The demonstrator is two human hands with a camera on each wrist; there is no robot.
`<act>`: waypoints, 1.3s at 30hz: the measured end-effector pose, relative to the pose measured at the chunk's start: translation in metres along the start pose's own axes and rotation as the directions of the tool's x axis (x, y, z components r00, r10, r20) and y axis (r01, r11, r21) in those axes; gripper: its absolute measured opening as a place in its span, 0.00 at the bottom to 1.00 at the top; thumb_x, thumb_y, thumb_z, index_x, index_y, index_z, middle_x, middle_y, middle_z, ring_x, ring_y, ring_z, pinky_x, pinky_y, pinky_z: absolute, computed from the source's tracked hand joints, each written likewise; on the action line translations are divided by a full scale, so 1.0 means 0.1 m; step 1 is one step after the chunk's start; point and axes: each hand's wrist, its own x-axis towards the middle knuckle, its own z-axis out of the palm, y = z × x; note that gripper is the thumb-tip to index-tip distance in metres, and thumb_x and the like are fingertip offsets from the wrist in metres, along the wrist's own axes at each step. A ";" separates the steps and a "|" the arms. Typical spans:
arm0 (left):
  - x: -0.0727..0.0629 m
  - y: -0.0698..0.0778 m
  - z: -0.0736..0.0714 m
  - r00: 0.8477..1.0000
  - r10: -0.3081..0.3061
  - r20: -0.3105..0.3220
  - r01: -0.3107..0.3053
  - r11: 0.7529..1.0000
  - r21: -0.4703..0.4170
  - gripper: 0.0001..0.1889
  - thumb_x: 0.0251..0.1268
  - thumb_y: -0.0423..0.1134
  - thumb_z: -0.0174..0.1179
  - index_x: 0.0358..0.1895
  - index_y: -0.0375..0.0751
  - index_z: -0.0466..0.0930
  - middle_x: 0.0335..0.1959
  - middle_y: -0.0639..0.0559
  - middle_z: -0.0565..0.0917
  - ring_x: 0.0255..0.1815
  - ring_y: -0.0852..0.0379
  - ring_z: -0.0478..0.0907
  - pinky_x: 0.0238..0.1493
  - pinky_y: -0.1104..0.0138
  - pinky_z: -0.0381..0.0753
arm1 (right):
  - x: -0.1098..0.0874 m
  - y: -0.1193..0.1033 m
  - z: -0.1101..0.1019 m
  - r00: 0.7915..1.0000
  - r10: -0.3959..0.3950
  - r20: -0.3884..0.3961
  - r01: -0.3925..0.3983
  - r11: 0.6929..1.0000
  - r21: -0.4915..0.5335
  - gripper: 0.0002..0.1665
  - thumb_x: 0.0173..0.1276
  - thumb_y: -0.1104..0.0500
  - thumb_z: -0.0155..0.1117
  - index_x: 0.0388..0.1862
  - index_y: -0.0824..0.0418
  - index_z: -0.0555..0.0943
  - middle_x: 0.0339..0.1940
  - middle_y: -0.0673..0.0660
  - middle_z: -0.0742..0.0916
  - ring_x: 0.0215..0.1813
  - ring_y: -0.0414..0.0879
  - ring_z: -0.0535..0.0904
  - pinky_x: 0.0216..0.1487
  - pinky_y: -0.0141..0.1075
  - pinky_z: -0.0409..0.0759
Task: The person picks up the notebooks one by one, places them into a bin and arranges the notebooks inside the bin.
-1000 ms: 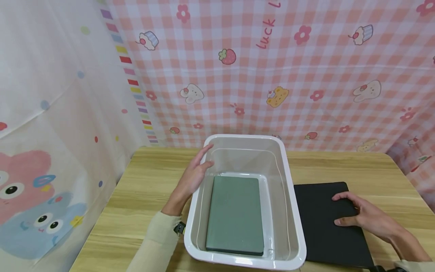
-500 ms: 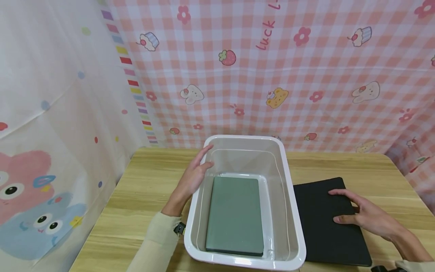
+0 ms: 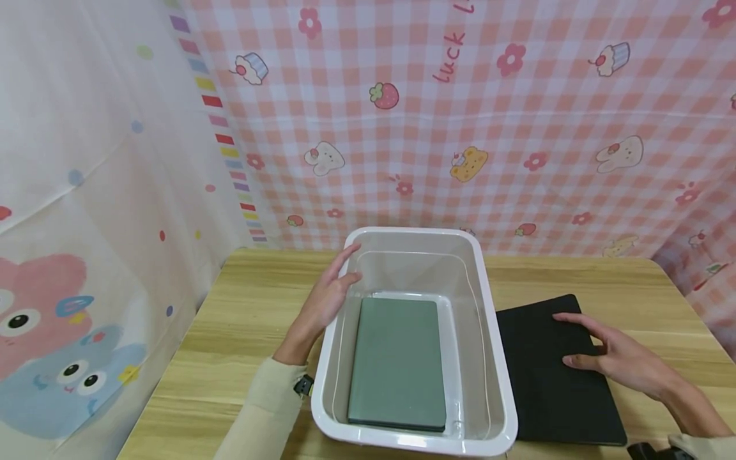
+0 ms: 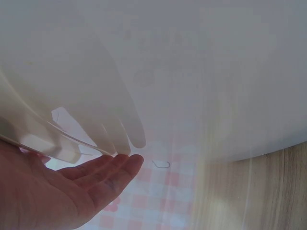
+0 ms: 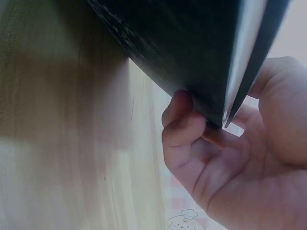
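Observation:
A white plastic tub [image 3: 414, 442] stands on the table with a green hardcover notebook [image 3: 397, 364] lying flat on its bottom. My left hand [image 3: 323, 305] holds the tub's left rim, thumb over the edge; in the left wrist view its fingers [image 4: 115, 179] lie against the glossy outer wall. To the right of the tub, my right hand [image 3: 632, 367] grips a black notebook [image 3: 560, 377] by its right edge, thumb on top of the cover. The right wrist view shows its page edges and my fingers [image 5: 180, 139] curled underneath, with the notebook tilted, its gripped side raised off the table.
The wood-grain table [image 3: 241, 306] ends at a pink checked cloth [image 3: 402, 140] hung behind it. A white patterned cloth [image 3: 115, 211] hangs on the left. The tub's right wall stands close beside the black notebook.
The black notebook's far edge and gripped side have risen and tilted up as my right hand lifts slightly upward. My left hand, the tub and the green notebook have stayed put.

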 end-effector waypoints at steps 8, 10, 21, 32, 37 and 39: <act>0.00 -0.01 -0.01 1.000 -0.004 0.003 0.004 1.000 0.018 0.29 0.74 0.43 0.49 0.76 0.60 0.60 0.79 0.56 0.55 0.78 0.52 0.51 0.76 0.46 0.48 | 0.01 -0.06 0.02 0.996 -0.017 -0.086 -0.002 0.977 -0.214 0.45 0.67 0.54 0.68 0.77 0.59 0.57 0.67 0.70 0.73 0.62 0.60 0.74 0.41 0.33 0.80; 0.01 -0.01 -0.01 1.000 -0.007 -0.001 0.007 1.000 0.024 0.28 0.74 0.43 0.49 0.76 0.61 0.61 0.79 0.57 0.56 0.78 0.53 0.51 0.76 0.47 0.48 | 0.02 -0.08 0.02 0.995 -0.014 -0.097 -0.009 0.972 -0.234 0.45 0.67 0.53 0.68 0.77 0.59 0.58 0.69 0.72 0.70 0.66 0.71 0.67 0.43 0.38 0.80; 0.01 0.01 -0.01 1.000 -0.003 0.014 0.002 1.000 0.025 0.29 0.75 0.43 0.48 0.77 0.60 0.59 0.79 0.58 0.54 0.79 0.54 0.47 0.77 0.48 0.44 | 0.04 -0.16 0.01 0.995 -0.028 -0.096 0.005 0.973 -0.233 0.46 0.66 0.54 0.69 0.77 0.59 0.58 0.76 0.76 0.55 0.69 0.84 0.51 0.47 0.54 0.79; 0.02 -0.01 -0.01 1.000 -0.003 0.000 0.003 1.000 0.024 0.29 0.73 0.43 0.49 0.76 0.59 0.61 0.79 0.55 0.55 0.79 0.54 0.50 0.77 0.49 0.47 | 0.05 -0.21 0.02 0.995 -0.036 -0.093 0.012 0.968 -0.249 0.45 0.68 0.53 0.67 0.78 0.58 0.56 0.76 0.76 0.56 0.64 0.61 0.74 0.42 0.38 0.80; 0.02 -0.02 -0.01 1.000 0.001 -0.001 -0.001 1.000 0.021 0.28 0.73 0.43 0.49 0.76 0.58 0.61 0.79 0.55 0.56 0.79 0.54 0.50 0.77 0.49 0.46 | 0.05 -0.24 0.04 0.994 -0.043 -0.098 0.020 0.974 -0.225 0.45 0.68 0.54 0.67 0.78 0.59 0.56 0.76 0.76 0.56 0.64 0.60 0.74 0.41 0.33 0.80; 0.01 -0.01 -0.01 1.000 0.002 0.000 -0.002 1.000 0.019 0.29 0.73 0.44 0.50 0.76 0.59 0.61 0.79 0.56 0.56 0.79 0.54 0.50 0.77 0.49 0.46 | 0.06 -0.25 0.04 0.994 -0.040 -0.100 0.016 0.973 -0.229 0.46 0.68 0.54 0.67 0.78 0.58 0.56 0.77 0.76 0.55 0.68 0.74 0.65 0.41 0.34 0.80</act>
